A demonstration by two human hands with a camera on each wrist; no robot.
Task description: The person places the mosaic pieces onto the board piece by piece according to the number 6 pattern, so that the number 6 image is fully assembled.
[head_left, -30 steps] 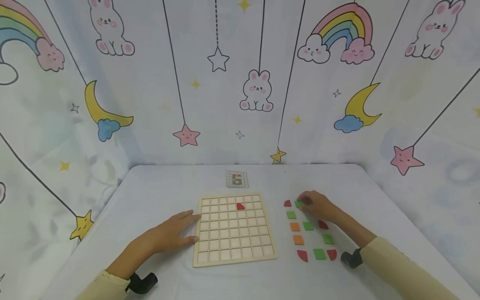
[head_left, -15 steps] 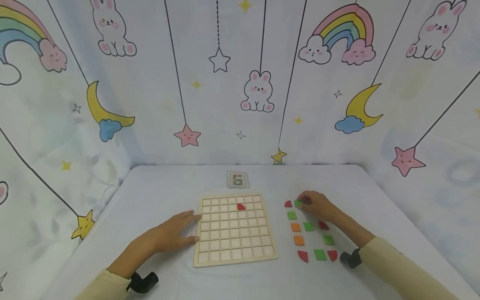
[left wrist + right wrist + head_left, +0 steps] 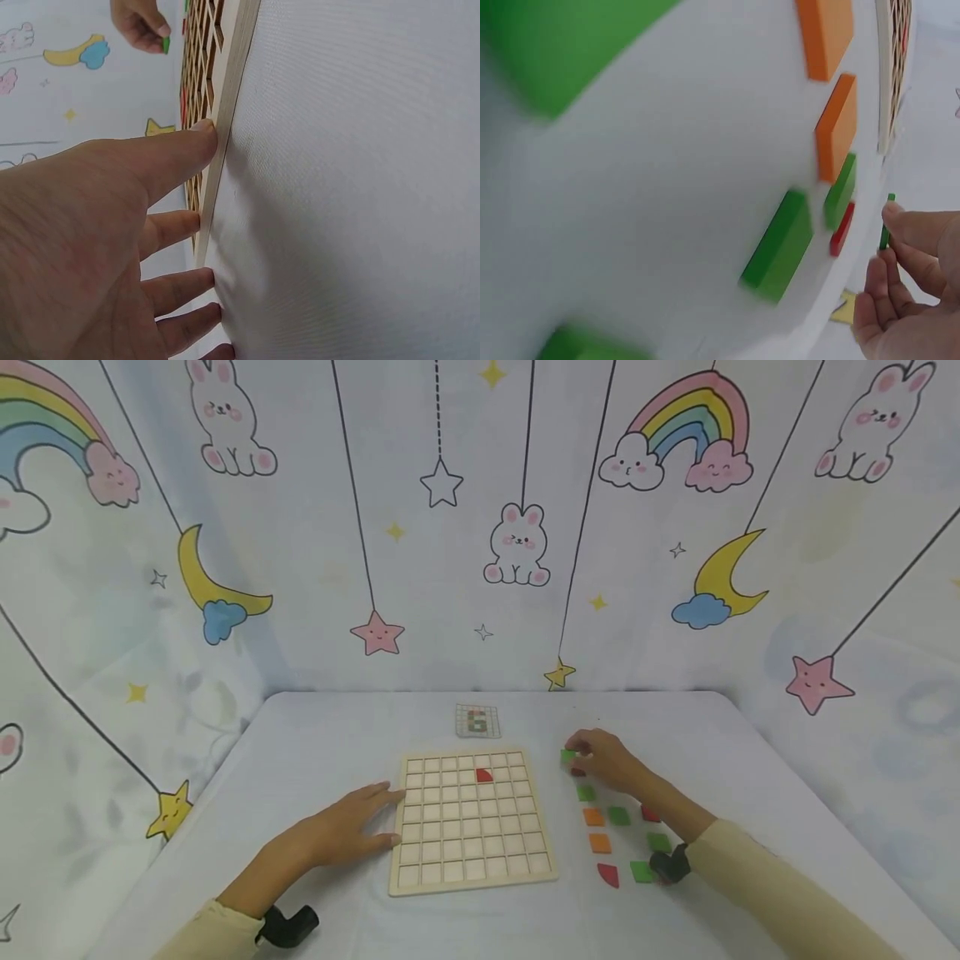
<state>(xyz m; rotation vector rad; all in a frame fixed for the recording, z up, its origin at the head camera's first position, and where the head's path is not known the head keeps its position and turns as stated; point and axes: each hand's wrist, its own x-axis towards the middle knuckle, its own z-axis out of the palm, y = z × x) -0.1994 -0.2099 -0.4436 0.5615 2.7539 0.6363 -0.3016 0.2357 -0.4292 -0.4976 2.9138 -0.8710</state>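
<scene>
The right hand [image 3: 609, 762] pinches a green square tile [image 3: 567, 756] above the table, over the upper end of the loose tiles. In the right wrist view that green tile [image 3: 887, 222] stands between thumb and fingertips of the right hand [image 3: 922, 281]. The left hand [image 3: 341, 828] rests against the left edge of the wooden grid board [image 3: 472, 888], fingers spread. Its thumb and a finger touch the board's rim [image 3: 225, 120] in the left wrist view, where the left hand [image 3: 97, 240] shows its palm side. One red quarter-round tile [image 3: 483, 775] lies in an upper cell.
Loose tiles lie right of the board: orange squares [image 3: 600, 843], green squares [image 3: 618, 816] and red quarter-rounds [image 3: 608, 875], some partly behind the right arm. A small gridded card [image 3: 477, 721] with a coloured figure lies behind the board. A patterned cloth hangs behind the table.
The right hand has lifted the green tile from the upper part of the loose tiles and moved left and slightly away. The left hand stays at the board's edge.
</scene>
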